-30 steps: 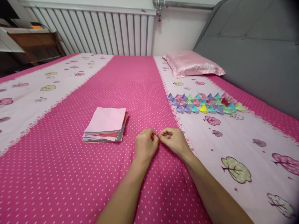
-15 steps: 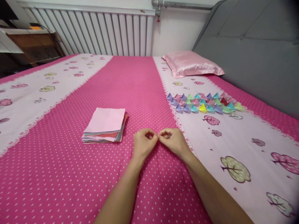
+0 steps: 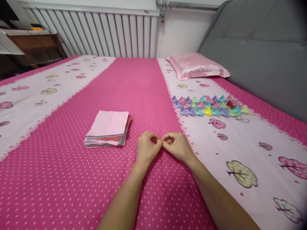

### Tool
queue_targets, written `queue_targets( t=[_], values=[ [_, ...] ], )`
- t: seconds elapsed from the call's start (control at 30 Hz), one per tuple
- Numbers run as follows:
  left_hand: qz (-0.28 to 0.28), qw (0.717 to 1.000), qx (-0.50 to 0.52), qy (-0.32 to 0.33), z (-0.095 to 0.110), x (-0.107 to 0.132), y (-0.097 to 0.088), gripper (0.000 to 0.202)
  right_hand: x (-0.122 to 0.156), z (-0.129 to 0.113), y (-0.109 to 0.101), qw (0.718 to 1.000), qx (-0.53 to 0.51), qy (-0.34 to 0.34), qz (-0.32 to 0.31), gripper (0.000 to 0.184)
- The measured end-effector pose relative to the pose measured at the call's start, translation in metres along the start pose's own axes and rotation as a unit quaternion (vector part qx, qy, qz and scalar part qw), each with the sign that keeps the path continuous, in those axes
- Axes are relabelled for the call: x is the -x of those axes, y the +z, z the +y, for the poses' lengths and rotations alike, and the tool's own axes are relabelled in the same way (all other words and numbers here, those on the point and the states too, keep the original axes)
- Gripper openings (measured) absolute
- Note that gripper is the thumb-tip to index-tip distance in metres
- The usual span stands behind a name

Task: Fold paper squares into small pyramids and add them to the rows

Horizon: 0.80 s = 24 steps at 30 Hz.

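The paper stack [image 3: 107, 126] is pink-topped, the folded papers [image 3: 208, 111] multicoloured.

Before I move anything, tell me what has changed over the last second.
The left hand has shifted slightly left, its fingertips close against those of the right hand, which has barely moved. Whether anything was gripped or released there is too small to tell. The stack of paper squares, folded paper shapes and pillow stayed put.

We're rocking bare forearms [image 3: 127, 195], kinda slim, narrowing toward the wrists [image 3: 142, 163], with left hand [image 3: 147, 146] and right hand [image 3: 177, 145] bare too.
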<state>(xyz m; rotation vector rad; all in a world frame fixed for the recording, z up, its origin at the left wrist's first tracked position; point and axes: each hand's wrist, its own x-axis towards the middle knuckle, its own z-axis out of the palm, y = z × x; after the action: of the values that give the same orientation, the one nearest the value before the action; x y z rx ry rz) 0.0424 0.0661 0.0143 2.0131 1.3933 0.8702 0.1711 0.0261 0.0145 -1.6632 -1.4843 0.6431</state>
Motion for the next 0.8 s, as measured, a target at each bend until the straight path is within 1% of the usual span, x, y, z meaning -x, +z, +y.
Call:
queue_targets(
  t=[0.27, 0.33, 0.47, 0.53, 0.7, 0.8],
  values=[
    [0.002, 1.0, -0.012, -0.019, -0.001, -0.0015, 0.0026, 0.007, -0.0007, -0.0009, 0.0003, 1.0, 0.007, 0.005, 0.017, 0.01],
    [-0.002, 1.0, -0.005, -0.009, -0.0016, -0.0018, 0.003, 0.007, -0.0011, -0.0011, 0.0001, 1.0, 0.004, 0.006, 0.019, 0.01],
    [-0.003, 0.999, -0.002, 0.039, -0.0027, -0.0015, 0.0043, 0.009, -0.0022, 0.0002, 0.0001, 1.0, 0.002, 0.004, 0.028, 0.011],
    [-0.001, 0.999, -0.009, 0.053, -0.0027, -0.001, 0.0045, 0.01, -0.0025, 0.0012, 0.0006, 1.0, 0.001, 0.003, 0.028, 0.011],
    [0.007, 0.998, -0.008, 0.065, -0.0018, -0.0014, 0.0011, 0.011, -0.0026, 0.0017, -0.0001, 0.999, -0.019, -0.003, 0.043, 0.011],
    [0.015, 0.999, 0.01, 0.048, -0.0015, -0.0027, -0.0025, 0.012, -0.0031, 0.0003, -0.0035, 0.998, -0.036, -0.002, 0.055, 0.012]
  ],
)
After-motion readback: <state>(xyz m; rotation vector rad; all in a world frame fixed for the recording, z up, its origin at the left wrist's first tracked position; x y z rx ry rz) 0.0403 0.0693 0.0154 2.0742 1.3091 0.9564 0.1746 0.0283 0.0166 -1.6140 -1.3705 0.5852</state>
